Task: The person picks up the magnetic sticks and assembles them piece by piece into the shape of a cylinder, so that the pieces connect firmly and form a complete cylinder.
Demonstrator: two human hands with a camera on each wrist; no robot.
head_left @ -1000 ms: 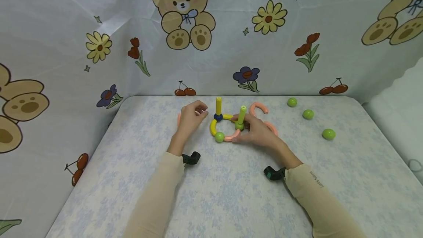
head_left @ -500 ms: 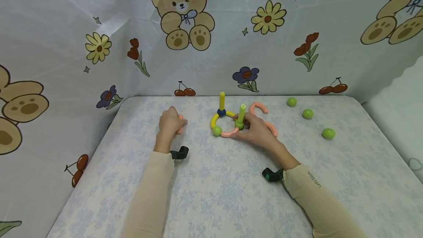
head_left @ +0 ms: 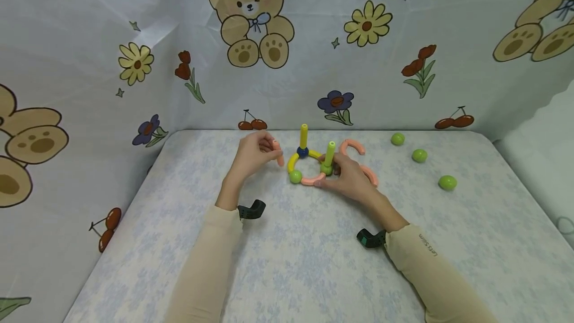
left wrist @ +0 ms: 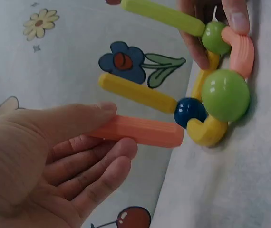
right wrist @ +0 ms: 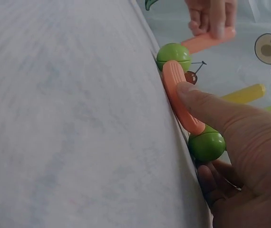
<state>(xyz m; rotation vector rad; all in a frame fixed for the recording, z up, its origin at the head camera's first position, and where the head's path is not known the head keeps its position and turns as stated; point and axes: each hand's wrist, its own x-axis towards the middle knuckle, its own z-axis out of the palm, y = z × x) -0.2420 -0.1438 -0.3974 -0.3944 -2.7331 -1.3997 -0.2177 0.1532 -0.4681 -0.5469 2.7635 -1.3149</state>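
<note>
My left hand (head_left: pixel 251 157) pinches a straight pink magnetic rod (left wrist: pixel 147 130) between thumb and fingers, held left of a ring-shaped build. Curved yellow rods (head_left: pixel 292 162) and a curved pink rod (right wrist: pixel 176 92) form that ring, joined by balls. From the blue ball (left wrist: pixel 189 112) at its back rises a yellow rod (head_left: pixel 304 136). A lime rod (head_left: pixel 330 153) stands on the right green ball (right wrist: pixel 207 145); another green ball (left wrist: pixel 226 95) sits at the front left. My right hand (head_left: pixel 354 177) grips the ring's right side, thumb on the curved pink rod, other fingers partly hidden behind.
Behind and right of my right hand lie two more curved pink rods, a far one (head_left: pixel 354 144) and a nearer one (head_left: pixel 369 175). Three loose green balls, including the nearest one (head_left: pixel 447 182), rest farther right. A printed curtain (head_left: pixel 296 88) hangs along the table's back edge.
My left hand went left to the straight pink rod on the table, took hold of it and brought it back right towards the ring. The ring shifted slightly; my right hand stays on it.
</note>
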